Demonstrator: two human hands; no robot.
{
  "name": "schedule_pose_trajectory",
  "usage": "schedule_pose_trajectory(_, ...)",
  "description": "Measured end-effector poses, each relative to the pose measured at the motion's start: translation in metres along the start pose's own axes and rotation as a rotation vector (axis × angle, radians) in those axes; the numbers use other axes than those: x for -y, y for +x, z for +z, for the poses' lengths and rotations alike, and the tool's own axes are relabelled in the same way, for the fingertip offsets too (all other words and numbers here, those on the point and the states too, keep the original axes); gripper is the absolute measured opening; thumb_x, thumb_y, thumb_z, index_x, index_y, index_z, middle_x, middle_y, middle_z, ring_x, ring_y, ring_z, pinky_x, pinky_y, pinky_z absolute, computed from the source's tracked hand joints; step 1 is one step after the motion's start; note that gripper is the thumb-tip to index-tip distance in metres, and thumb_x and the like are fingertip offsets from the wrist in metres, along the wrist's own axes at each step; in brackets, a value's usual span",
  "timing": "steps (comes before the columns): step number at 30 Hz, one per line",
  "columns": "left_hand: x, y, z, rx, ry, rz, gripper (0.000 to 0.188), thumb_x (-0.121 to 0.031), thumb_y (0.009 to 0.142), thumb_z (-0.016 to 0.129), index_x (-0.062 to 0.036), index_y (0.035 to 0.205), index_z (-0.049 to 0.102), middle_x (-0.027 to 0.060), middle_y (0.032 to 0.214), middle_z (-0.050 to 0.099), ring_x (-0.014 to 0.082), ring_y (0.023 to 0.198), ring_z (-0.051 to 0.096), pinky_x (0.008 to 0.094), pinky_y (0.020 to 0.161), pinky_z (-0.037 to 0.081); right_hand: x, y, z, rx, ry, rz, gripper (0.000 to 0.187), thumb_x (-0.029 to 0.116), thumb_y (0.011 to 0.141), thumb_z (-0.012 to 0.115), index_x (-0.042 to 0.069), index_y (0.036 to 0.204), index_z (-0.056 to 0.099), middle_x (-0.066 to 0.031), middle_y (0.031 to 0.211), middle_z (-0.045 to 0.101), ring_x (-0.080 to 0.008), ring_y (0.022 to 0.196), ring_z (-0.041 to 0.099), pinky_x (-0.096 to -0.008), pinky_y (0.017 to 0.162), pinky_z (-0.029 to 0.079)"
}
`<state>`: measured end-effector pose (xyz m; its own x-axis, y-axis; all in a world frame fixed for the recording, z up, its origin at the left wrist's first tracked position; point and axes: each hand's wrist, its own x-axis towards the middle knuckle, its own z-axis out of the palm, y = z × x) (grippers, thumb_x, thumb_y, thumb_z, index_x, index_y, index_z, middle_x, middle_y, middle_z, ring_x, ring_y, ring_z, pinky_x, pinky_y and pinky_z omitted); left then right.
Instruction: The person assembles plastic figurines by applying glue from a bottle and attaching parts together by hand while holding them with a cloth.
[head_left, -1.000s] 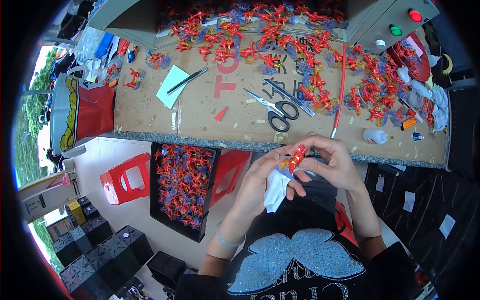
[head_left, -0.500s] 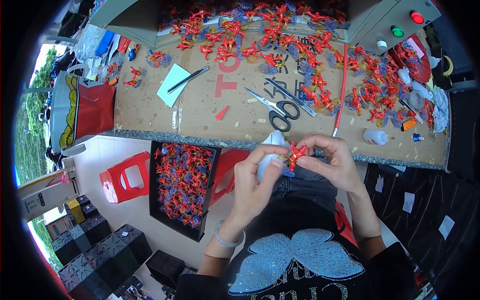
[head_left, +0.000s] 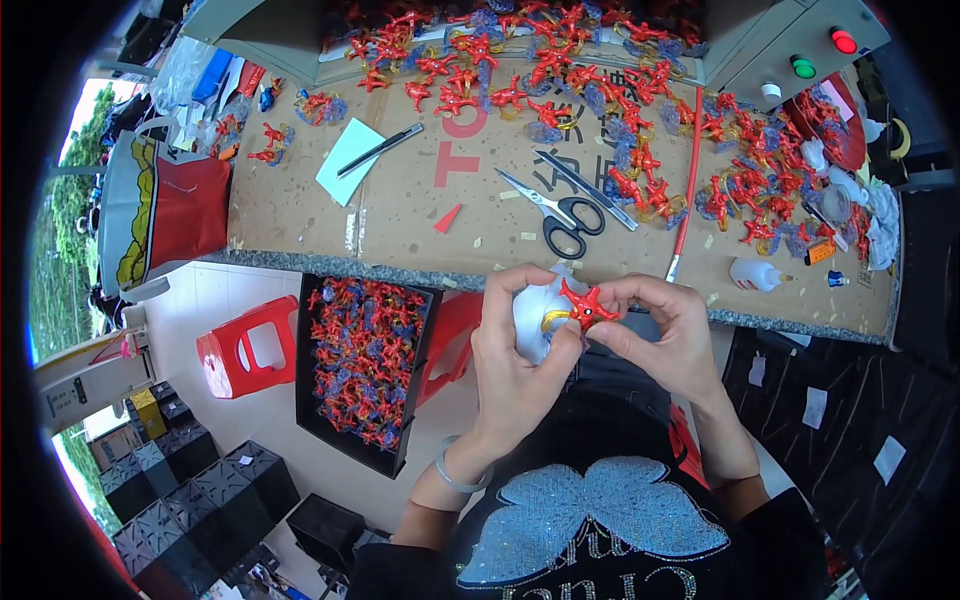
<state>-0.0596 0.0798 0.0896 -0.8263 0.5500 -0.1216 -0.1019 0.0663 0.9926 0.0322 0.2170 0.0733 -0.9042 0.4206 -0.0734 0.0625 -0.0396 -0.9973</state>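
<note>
1. Small red plastic figure (head_left: 588, 305) with spiky arms and a yellow curved part sits between both hands, just in front of the person's chest and below the table edge (head_left: 400, 272).
2. Right hand (head_left: 665, 335) pinches the figure with thumb and fingertips closed on its red body; left hand (head_left: 515, 365) is closed around a white soft cloth (head_left: 535, 310) and presses it against the figure's left side.
3. I judge the figure light and stiff, with thin arms that can bend or snap, so the thick middle body is the safer place to hold. Its surface looks glossy, maybe a little slippery.
4. Black shallow tray (head_left: 365, 365), full of the same red and blue pieces, stands left of the hands, near a red plastic stool (head_left: 245, 345).
5. On the brown cardboard-covered table, black-handled scissors (head_left: 560, 215) lie just beyond the hands, and a small white squeeze bottle (head_left: 755, 273) is to the right.
6. Farther away, a black pen (head_left: 380, 150) rests on a pale green paper sheet (head_left: 348, 160), and many loose red figures (head_left: 560, 70) cover the far side.
</note>
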Motion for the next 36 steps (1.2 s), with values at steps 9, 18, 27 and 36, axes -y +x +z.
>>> schedule_pose_trajectory(9,0.004,-0.006,0.003,0.001,0.229,0.133,0.025,0.003,0.081,0.061,0.0025,0.106,0.056,0.0077,0.079,0.061,0.0073,0.062,0.057,0.0213,0.053,0.045,-0.005,-0.006,0.012,-0.167,-0.066,-0.023,0.019,0.004,0.075,0.076,-0.003,0.092,0.07,-0.0051,0.078,0.068,-0.0079,0.07,0.056,-0.0237,0.067,0.048)
schedule_pose_trajectory(18,0.003,-0.012,0.003,0.015,0.25,0.163,0.018,0.005,0.083,0.059,0.0024,0.101,0.056,0.0054,0.083,0.059,0.0039,0.059,0.056,0.0178,0.047,0.044,0.01,-0.005,0.016,-0.232,-0.093,-0.074,0.017,-0.001,0.074,0.075,-0.003,0.09,0.068,-0.0072,0.079,0.068,-0.0088,0.069,0.059,-0.023,0.064,0.047)
schedule_pose_trajectory(27,-0.012,-0.008,0.007,-0.102,0.193,0.168,0.032,0.006,0.078,0.061,0.0032,0.109,0.06,0.0149,0.084,0.065,0.0161,0.072,0.065,0.0269,0.062,0.05,0.011,-0.002,0.017,-0.226,-0.109,-0.114,0.018,-0.001,0.074,0.075,-0.003,0.09,0.068,-0.0076,0.079,0.067,-0.0093,0.068,0.058,-0.0232,0.063,0.047)
schedule_pose_trajectory(36,-0.015,-0.01,0.005,-0.057,0.301,0.247,0.034,0.007,0.076,0.061,0.0047,0.11,0.062,0.0179,0.095,0.069,0.019,0.074,0.067,0.0277,0.064,0.051,0.016,-0.007,0.021,-0.254,-0.041,-0.074,0.016,0.0,0.075,0.074,-0.004,0.09,0.067,-0.0079,0.08,0.068,-0.0094,0.07,0.059,-0.0236,0.065,0.048)
